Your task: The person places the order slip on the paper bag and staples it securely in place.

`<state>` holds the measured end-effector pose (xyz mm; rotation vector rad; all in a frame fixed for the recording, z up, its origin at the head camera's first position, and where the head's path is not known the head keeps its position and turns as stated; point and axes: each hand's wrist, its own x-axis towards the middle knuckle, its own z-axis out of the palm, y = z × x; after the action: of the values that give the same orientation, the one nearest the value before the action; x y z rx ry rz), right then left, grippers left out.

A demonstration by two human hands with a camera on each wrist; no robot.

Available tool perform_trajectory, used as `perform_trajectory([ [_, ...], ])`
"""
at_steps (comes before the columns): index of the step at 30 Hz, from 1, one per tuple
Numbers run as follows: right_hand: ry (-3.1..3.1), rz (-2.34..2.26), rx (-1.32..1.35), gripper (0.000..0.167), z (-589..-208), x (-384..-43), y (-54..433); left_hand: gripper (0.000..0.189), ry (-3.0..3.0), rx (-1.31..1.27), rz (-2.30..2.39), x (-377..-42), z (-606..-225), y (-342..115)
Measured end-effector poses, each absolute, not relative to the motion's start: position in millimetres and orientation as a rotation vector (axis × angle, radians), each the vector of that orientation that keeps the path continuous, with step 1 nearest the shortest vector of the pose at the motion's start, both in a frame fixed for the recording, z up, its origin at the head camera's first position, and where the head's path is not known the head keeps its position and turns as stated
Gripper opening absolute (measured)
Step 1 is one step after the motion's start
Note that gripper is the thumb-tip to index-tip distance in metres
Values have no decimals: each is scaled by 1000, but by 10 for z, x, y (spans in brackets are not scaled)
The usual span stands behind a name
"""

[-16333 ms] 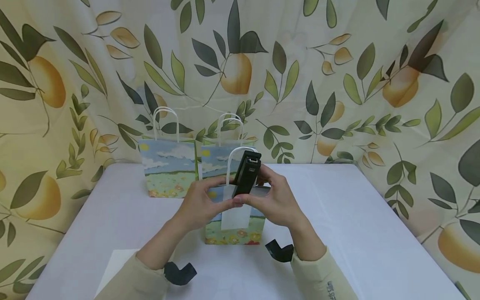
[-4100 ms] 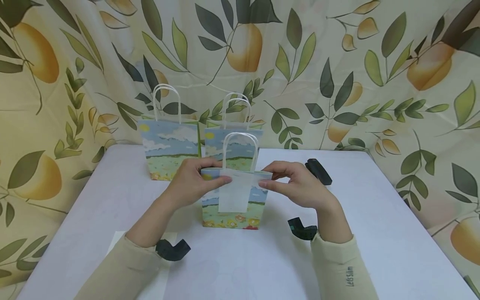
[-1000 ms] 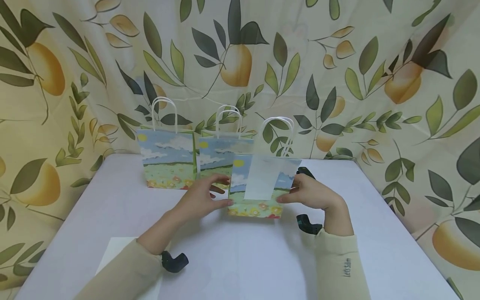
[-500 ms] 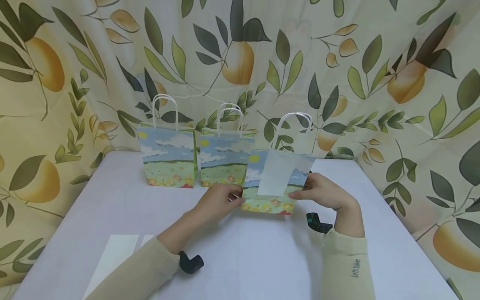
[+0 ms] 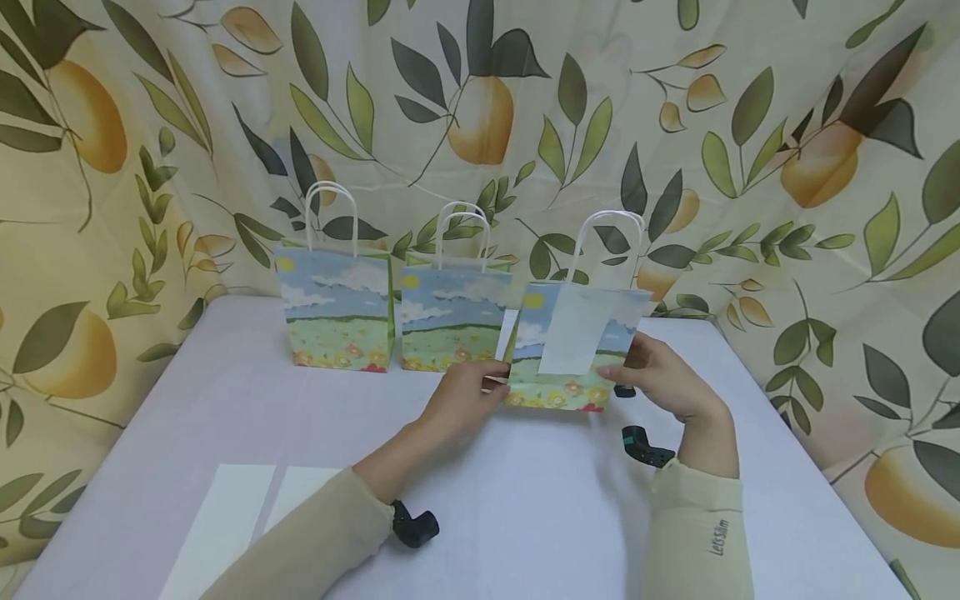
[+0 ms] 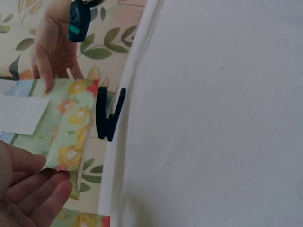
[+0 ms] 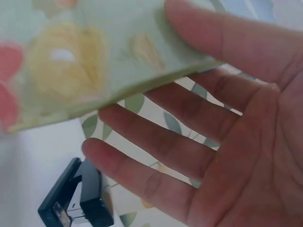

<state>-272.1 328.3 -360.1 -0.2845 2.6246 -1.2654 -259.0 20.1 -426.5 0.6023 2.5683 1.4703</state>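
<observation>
Both hands hold a small paper gift bag between them, printed with sky, meadow and flowers. A blank white paper strip hangs down its front below the white handles. My left hand grips the bag's lower left edge, thumb at the front and fingers behind. At the opposite side my right hand pinches the edge, with the thumb on the printed face; in the right wrist view its other fingers spread beneath the bag. A black stapler lies on the table behind, mostly hidden by the bag in the head view.
Two matching gift bags, one at the left and one in the middle, stand in a row at the back. White paper strips lie at the front left, partly under the left sleeve. A fruit-patterned curtain hangs behind the table.
Over the last second both hands have carried the bag rightward and away, uncovering the middle bag. Much earlier the hands held the stapler at this bag's top; later it lay on the table.
</observation>
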Motion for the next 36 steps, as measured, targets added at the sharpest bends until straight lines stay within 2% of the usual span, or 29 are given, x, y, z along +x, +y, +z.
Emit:
perform_trajectory([
  [16, 2664, -1408, -161, 65, -3891, -2918, 3245, 80, 2354, 556, 1431, -2571, -4350, 293],
  [27, 2644, -1539, -54, 69, -4050, -2988, 3151, 92, 2297, 473, 1435, -2665, -4440, 456],
  [36, 2603, -1619, -11, 70, -4170, -3061, 3085, 93, 2353, 445, 1382, -2730, -4483, 526],
])
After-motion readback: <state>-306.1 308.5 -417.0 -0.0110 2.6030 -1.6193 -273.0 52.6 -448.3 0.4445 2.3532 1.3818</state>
